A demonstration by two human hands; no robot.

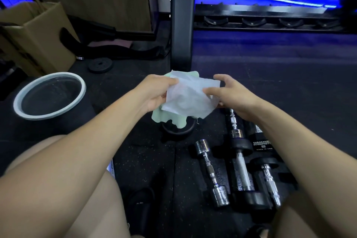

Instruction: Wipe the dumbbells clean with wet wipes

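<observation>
You've got the wet wipe spread between both grips: your left hand pinches its near-left edge together with a green cloth hanging under it, and your right hand pinches the right edge with the other fingers spread. The dumbbells lie on the floor just below your right grip. The wipe's thin, floppy and probably slippery, so bunch it up. Those weights look heavy; I'd grab the knurled handle, not the chrome ends.
</observation>
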